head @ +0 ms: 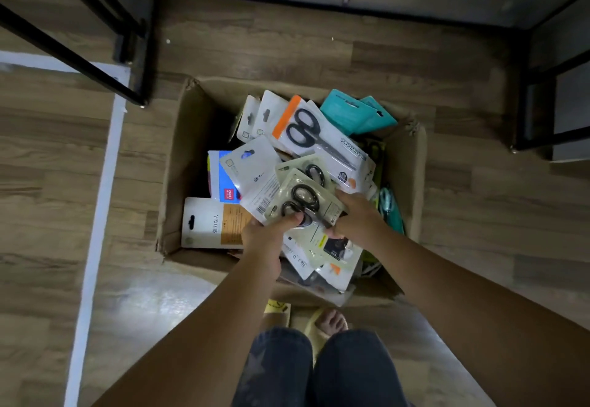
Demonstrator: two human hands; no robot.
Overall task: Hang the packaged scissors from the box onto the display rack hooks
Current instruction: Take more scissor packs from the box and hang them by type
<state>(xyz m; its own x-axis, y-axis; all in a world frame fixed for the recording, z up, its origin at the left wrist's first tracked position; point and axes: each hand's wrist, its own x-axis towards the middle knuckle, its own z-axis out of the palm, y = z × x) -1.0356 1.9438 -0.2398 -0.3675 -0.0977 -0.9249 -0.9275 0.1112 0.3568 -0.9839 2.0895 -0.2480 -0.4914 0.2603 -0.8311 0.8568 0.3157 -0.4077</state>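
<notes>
The step in hand is picking: both hands are down in the open brown cardboard box [178,157] on the wood-look floor, and nothing is yet near a hook. The left hand [266,234] pinches the pale green blister pack of black-handled scissors [303,204], thumb pressed on the front over the handle loops, fingers hidden underneath. The right hand [354,215] curls over the same pack's right edge, at the near side of the box's heap; whether it grips this pack alone or also the ones below I cannot tell. Farther back in the box lies a white card with an orange stripe holding larger black scissors [314,133], and teal cards [357,113] lean at the box's far right corner. Black metal frame legs [134,39] stand beyond the box (probably the rack, though no hooks show). Next, I judge, the pack must be lifted free of its neighbours, turned hang-hole upward, and carried up to a hook.
</notes>
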